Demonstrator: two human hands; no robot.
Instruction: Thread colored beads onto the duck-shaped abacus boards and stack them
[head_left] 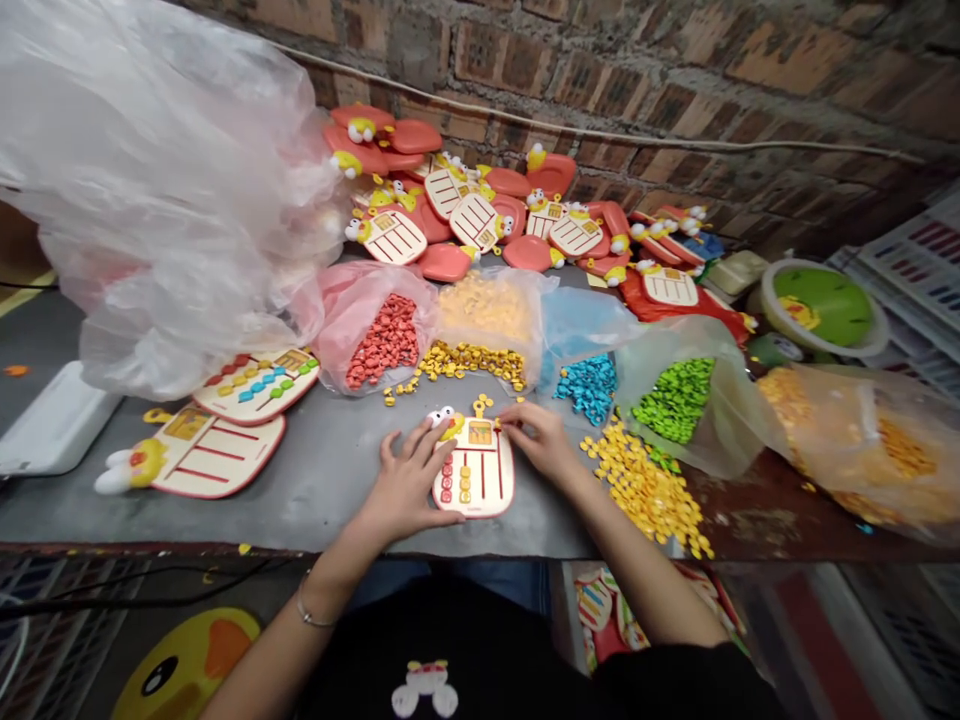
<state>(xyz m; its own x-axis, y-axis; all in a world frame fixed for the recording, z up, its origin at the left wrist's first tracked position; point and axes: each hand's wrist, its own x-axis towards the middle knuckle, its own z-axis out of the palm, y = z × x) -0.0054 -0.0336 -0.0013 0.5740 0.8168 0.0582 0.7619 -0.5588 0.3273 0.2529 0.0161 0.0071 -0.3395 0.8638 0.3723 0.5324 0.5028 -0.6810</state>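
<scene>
A cream toy board [487,490] with a red rim and a yellow, goggle-eyed head lies on the grey table in front of me. Red pieces fill part of its leftmost slot and yellow pieces sit in the one beside it; the two slots at right hold none. My left hand [409,475] grips the board, thumb along the lower edge and fingers over the head. At the upper right corner, my right hand [546,440] is closed in a pinch on a small yellow piece [498,423], partly hidden by the fingertips.
Bags of red [386,340], yellow [480,365], blue [589,388] and green pieces [679,400] stand behind the board. Loose yellow pieces [649,485] spread at right. Two boards [225,460] overlap at left, near a white box [56,420]. More boards [472,220] pile against the wall.
</scene>
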